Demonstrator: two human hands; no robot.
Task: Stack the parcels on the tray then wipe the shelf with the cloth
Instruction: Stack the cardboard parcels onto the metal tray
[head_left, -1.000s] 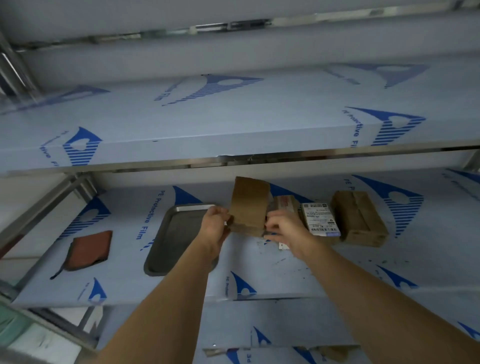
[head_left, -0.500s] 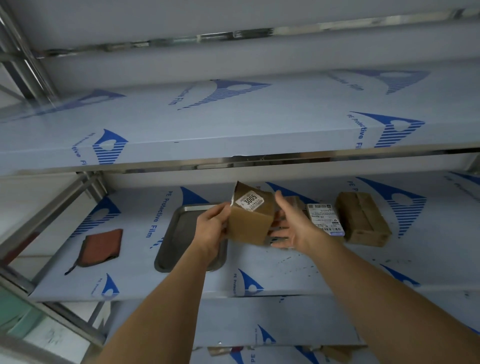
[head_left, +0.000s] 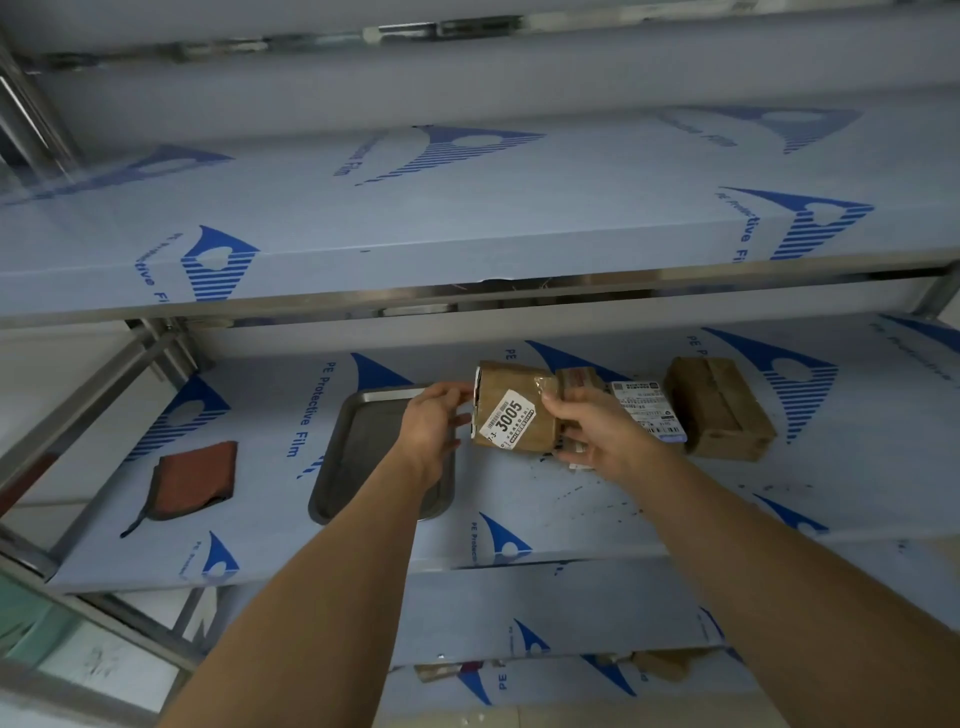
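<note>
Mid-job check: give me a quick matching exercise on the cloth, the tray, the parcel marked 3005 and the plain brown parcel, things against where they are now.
Things:
1. cloth
2. tray
3. parcel marked 3005
4. plain brown parcel

Places:
A. held between the left hand and the right hand
B. far right on the shelf
C. far left on the shelf
D. under the left forearm, nothing visible in it

Pairs: 1-C, 2-D, 3-A, 4-B

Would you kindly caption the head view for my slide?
Both hands, left hand and right hand, hold a brown parcel beside the empty tray.
</note>
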